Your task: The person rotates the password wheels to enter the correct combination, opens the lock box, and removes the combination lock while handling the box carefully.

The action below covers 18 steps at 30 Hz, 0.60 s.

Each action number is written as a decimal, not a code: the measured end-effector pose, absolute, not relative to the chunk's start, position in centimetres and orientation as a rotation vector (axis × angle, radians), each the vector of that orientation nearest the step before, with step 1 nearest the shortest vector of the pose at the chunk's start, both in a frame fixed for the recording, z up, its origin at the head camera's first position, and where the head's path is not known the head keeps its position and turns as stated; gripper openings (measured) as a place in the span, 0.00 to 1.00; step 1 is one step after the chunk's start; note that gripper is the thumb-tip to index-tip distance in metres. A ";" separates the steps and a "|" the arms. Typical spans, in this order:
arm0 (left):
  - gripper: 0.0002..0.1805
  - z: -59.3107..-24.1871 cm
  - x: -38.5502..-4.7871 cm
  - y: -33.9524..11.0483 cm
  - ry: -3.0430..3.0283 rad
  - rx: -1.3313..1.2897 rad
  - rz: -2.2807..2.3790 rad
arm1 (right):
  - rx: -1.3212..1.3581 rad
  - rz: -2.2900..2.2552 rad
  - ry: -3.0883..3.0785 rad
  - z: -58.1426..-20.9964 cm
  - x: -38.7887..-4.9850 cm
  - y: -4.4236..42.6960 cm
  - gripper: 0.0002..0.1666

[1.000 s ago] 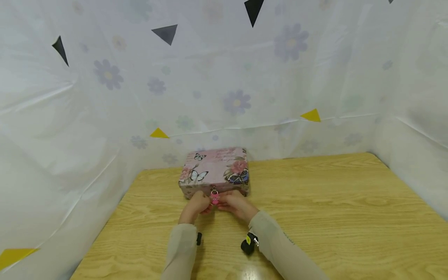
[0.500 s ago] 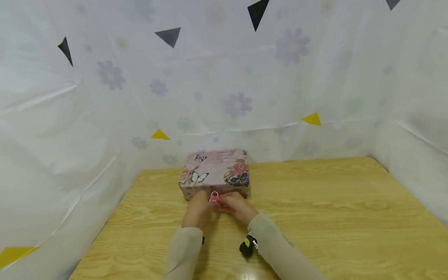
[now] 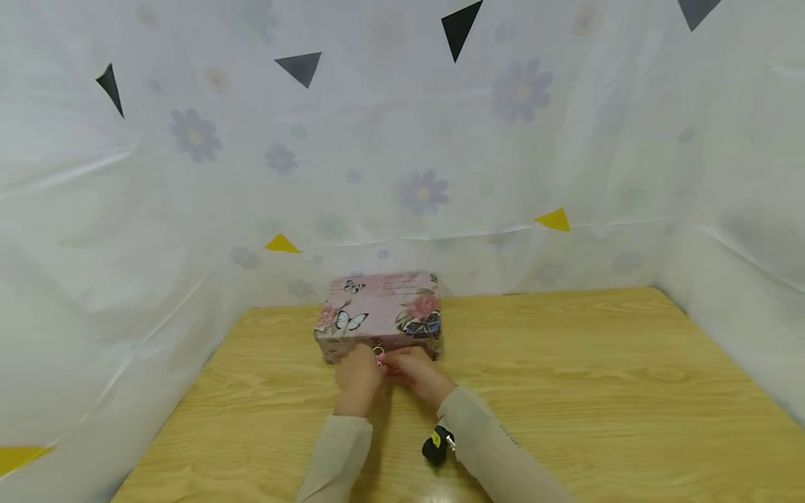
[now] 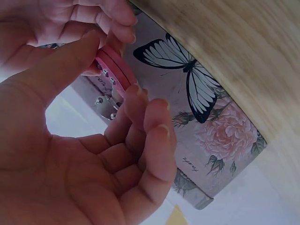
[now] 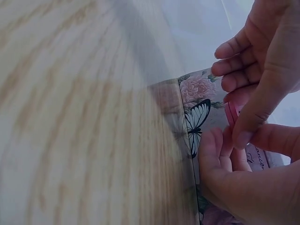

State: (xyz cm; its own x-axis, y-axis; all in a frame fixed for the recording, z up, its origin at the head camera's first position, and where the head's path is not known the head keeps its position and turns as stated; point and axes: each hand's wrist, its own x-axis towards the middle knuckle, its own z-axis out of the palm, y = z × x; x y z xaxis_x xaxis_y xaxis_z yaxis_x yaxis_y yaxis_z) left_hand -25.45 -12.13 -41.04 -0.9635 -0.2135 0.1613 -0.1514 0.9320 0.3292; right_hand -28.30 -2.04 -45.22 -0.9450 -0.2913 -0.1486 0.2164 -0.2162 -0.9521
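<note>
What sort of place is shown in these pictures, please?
Probably a small recording booth set up indoors: pale flower-printed sheeting hangs behind and on both sides of a wood-grain table, with dark and yellow triangles scattered on it like markers.

Through the head view I see a yellowish wood-grain table point(image 3: 553, 391); directly on it, near its far edge, left of centre, sits a pink butterfly-and-flower-print box point(image 3: 380, 311).

On the table point(image 3: 566, 363) sits the box point(image 3: 380, 307), padlock point(image 4: 116, 71) before it, between left hand point(image 3: 360, 378) and right hand point(image 3: 416, 373).
</note>
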 end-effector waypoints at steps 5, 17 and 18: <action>0.17 -41.0 -25.5 -12.2 -2.905 0.258 -0.467 | -0.116 -2.202 1.770 -45.3 -28.3 -2.0 0.15; 0.18 -40.8 -25.7 -12.1 -2.913 0.243 -0.546 | 0.005 -2.248 1.810 -44.7 -28.2 -1.6 0.15; 0.19 -40.8 -25.8 -12.1 -2.912 0.240 -0.542 | 0.015 -2.247 1.814 -44.7 -28.2 -1.6 0.15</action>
State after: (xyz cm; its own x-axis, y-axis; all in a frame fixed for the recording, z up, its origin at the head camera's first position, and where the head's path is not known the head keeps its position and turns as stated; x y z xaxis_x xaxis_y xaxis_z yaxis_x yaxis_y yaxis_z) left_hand -25.77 -12.09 -40.79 -0.9727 -0.1877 0.1366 -0.1260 0.9211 0.3683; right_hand -28.24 -1.59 -44.67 -0.9678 -0.1894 -0.1660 0.2022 -0.1914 -0.9604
